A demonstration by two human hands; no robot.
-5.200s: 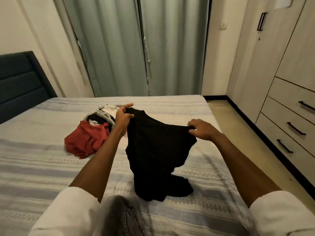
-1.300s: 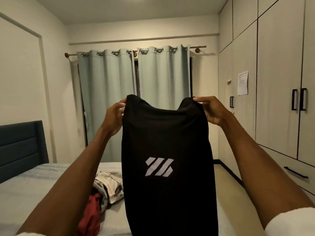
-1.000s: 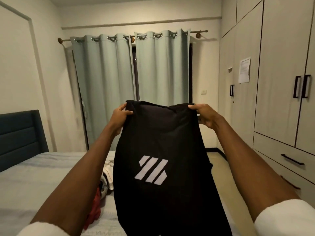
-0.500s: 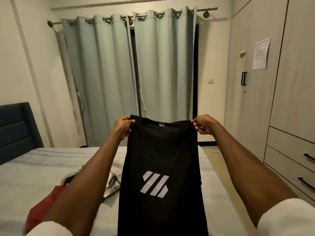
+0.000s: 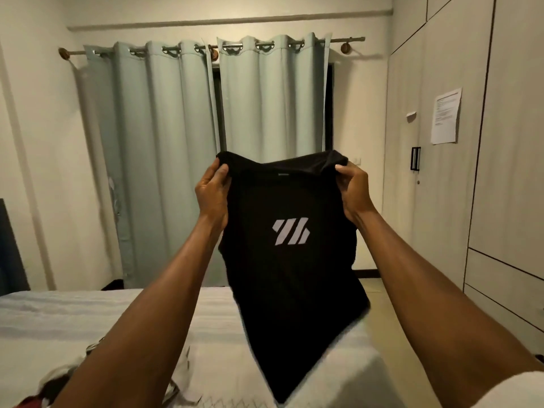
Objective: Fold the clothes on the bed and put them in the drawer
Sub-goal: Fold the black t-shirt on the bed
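Note:
I hold a black shirt (image 5: 294,278) with a white striped logo up in the air in front of me, above the bed (image 5: 59,319). My left hand (image 5: 213,195) pinches its top left corner and my right hand (image 5: 354,191) pinches its top right corner. The shirt hangs tilted, its lower end swung toward me and to the left over the bed. A pile of other clothes (image 5: 56,384) lies at the lower left, mostly hidden by my left arm. The drawers (image 5: 506,290) are low on the right.
Pale green curtains (image 5: 182,148) hang on the far wall. A tall wardrobe (image 5: 441,172) with a paper sheet taped to it fills the right side. A strip of floor (image 5: 391,325) runs between bed and wardrobe. A dark headboard (image 5: 10,248) shows at the far left.
The shirt has swung from hanging straight down to a tilt, its bottom edge lifted. My hands stay on its top corners. The view has risen, so less of the bed shows.

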